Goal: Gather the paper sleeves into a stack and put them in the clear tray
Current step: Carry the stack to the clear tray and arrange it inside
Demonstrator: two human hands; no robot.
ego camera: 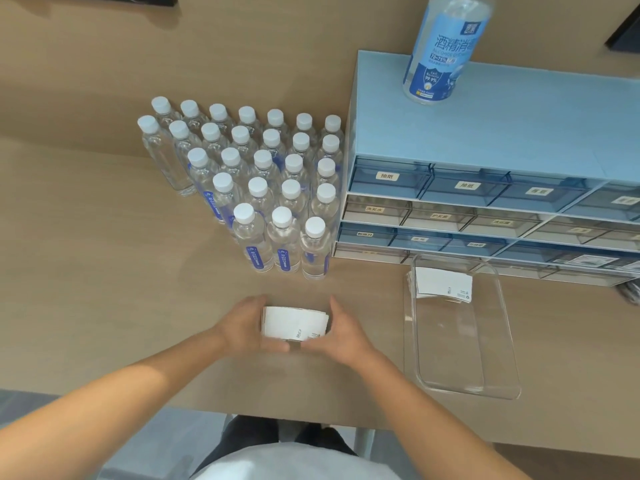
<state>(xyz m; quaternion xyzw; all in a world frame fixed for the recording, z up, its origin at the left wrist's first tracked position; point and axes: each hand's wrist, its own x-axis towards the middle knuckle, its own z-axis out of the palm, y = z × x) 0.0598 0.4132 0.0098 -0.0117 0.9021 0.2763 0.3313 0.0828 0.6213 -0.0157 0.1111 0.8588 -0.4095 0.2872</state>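
A stack of white paper sleeves [294, 322] sits low over the tan table, squeezed between both hands. My left hand [246, 323] grips its left end and my right hand [341, 332] grips its right end, thumbs under the near edge. To the right lies the clear tray [464, 382], long and rectangular. Another small stack of white sleeves [441, 284] rests inside the tray's far end; the rest of the tray floor is bare.
Several rows of white-capped water bottles [263, 188] stand just beyond my hands. A blue drawer cabinet [485, 133] fills the right back, with a disinfectant bottle [443, 46] on top. The table's front edge [277, 415] runs close below my wrists.
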